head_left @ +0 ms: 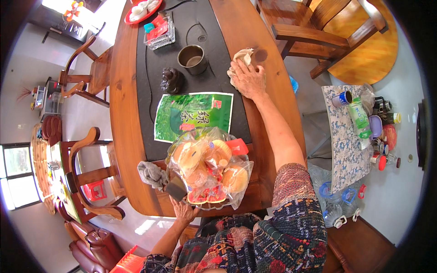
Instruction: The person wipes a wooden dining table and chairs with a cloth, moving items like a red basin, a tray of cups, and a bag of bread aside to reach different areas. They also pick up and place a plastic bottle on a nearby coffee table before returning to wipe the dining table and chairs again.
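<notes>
My right hand [249, 81] presses a crumpled beige cloth [244, 55] onto the wooden table, right of the dark inset panel. The fingers close over the cloth. At the near edge, my left hand [183, 211] rests with fingers apart beside a small dark brown block [176, 188] and the plate of packaged food. Clear plastic bags of round buns [195, 157] and red-wrapped packets heap on that plate, whose rim barely shows. A grey cloth [152, 175] lies left of the block. Beyond the heap, a green printed tea packet [193, 117] lies flat.
A dark metal pot [192, 59] and a small dark figurine [170, 80] stand on the panel. Farther back are a clear box [161, 38] of red packets and a red tray [130, 19] of white cups. Wooden chairs [98, 68] flank the table; a patterned side table [339, 132] holds jars and bottles.
</notes>
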The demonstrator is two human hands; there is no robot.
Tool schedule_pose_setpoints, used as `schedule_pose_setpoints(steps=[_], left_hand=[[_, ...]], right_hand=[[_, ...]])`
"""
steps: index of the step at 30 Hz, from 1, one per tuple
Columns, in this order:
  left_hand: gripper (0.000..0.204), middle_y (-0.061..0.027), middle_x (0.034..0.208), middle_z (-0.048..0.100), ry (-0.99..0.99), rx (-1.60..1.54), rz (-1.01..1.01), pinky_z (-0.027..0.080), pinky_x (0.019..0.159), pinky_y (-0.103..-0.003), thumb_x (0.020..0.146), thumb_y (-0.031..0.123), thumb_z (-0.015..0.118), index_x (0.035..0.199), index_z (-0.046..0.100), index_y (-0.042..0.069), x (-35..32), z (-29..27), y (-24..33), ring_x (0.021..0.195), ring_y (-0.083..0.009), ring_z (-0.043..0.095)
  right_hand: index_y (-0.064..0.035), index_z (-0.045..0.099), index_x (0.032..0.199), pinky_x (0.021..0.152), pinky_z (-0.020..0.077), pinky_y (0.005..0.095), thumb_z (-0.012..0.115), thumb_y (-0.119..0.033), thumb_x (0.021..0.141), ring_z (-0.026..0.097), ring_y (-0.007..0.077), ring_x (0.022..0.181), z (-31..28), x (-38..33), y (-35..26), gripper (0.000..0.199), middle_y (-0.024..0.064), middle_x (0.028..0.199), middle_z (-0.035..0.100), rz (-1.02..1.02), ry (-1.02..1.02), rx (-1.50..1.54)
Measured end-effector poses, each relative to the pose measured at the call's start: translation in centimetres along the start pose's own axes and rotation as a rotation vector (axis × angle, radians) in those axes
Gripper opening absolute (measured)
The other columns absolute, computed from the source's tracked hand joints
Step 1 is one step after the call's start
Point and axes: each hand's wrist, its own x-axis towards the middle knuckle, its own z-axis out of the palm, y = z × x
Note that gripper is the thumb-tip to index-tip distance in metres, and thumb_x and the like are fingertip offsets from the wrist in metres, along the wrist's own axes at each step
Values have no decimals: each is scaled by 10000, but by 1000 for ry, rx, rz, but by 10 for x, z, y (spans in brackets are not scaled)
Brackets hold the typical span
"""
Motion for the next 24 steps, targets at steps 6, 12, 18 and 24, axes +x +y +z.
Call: schedule_pose_setpoints(steps=[6, 12, 18, 24], left_hand=[[672, -230, 1249, 366, 288, 39, 138, 124, 1085, -649, 770, 510, 599, 1249, 494, 50, 4, -8, 5, 1268, -431, 272], [581, -237, 1314, 355, 380, -29, 164, 155, 1082, -630, 774, 447, 662, 1158, 525, 32, 6, -23, 11, 1295, -430, 268], [632, -227, 1353, 339, 416, -39, 191, 155, 1081, -618, 804, 448, 622, 1274, 472, 54, 3, -27, 11, 1308, -408, 271], [680, -210, 1375, 332, 439, -62, 200, 144, 1094, -590, 799, 430, 626, 1333, 433, 56, 3, -23, 11, 1326, -394, 244]], right_hand=[[-199, 509, 1315, 901, 334, 481, 530, -350, 888, 551, 181, 1058, -42, -76, -19, 453, 11, 1388, 480, -58, 13, -23], [-196, 536, 1295, 914, 323, 448, 546, -333, 877, 527, 171, 1075, -95, -182, -62, 440, 9, 1380, 484, -15, -32, -66], [-187, 500, 1332, 921, 313, 452, 573, -341, 866, 469, 211, 1122, -156, -288, -113, 496, 34, 1398, 452, 122, -122, -74], [-172, 461, 1369, 946, 290, 460, 607, -371, 839, 412, 311, 1174, -187, -371, -124, 584, 117, 1424, 396, 368, -34, -154]])
